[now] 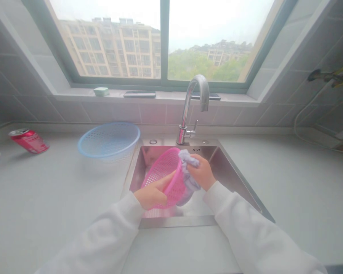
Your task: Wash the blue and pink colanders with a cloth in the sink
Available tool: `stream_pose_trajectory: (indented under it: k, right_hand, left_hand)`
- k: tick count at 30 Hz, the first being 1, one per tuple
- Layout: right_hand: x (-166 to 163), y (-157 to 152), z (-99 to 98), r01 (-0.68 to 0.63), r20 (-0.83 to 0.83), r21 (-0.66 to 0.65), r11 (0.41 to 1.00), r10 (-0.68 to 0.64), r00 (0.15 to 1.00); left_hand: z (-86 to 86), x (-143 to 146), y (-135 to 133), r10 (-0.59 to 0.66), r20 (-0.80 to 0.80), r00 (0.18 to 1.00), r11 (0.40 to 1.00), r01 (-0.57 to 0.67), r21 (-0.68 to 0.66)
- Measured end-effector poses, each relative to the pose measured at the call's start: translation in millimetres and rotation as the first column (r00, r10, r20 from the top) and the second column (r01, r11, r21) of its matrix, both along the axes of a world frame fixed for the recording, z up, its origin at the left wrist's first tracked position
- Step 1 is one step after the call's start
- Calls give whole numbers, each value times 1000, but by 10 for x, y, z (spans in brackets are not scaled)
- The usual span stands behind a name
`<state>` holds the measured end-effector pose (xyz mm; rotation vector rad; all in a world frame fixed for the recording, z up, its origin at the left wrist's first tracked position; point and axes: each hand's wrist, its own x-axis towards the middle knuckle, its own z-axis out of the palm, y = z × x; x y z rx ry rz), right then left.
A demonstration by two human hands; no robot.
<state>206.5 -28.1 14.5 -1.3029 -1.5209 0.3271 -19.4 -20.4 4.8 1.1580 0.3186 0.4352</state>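
The pink basket (162, 167) is held tilted over the sink (177, 222), with the tap (185, 110) at its one o'clock. The left hand (152, 193) has fingers closed on the rim near seven o'clock; the right hand (202, 173) grips a bunched soft cloth (191, 182) at two o'clock. The basket seems light, slightly flexible, perhaps slippery when wet; the rim should give the surest hold.
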Motion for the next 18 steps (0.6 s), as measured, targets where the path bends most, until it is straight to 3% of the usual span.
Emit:
stream_pose_trajectory:
  k: [2,5,7,10,13,15,18]
  right_hand:
    - [-35,-69,33,-123,84,20,992,121,989]
    - [-176,-223,54,-368,311,30,929,342,887]
    - [-235,-268,45,-426,387,27,904,383,839]
    - [-169,-182,15,-313,280,32,949,292,914]
    - [24,-10,-23,-46,32,-32,998,47,998]
    - [145,79,-52,65,-92,-101,993,-75,993]
    - [237,136,-94,101,-179,-177,979,-133,975]
  left_hand:
    - [-37,-7,-3,22,-8,1000,1000,-23,-12]
    - [-88,-23,47,97,8,995,995,-97,-19]
    - [-89,-31,86,119,5,993,993,-119,0]
    - [-38,-38,95,88,4,996,996,-88,23]
    - [15,-47,37,34,-5,999,999,-34,16]
    - [24,-50,-9,25,-20,999,1000,-25,19]
    - [7,-41,-46,48,-35,998,998,-46,53]
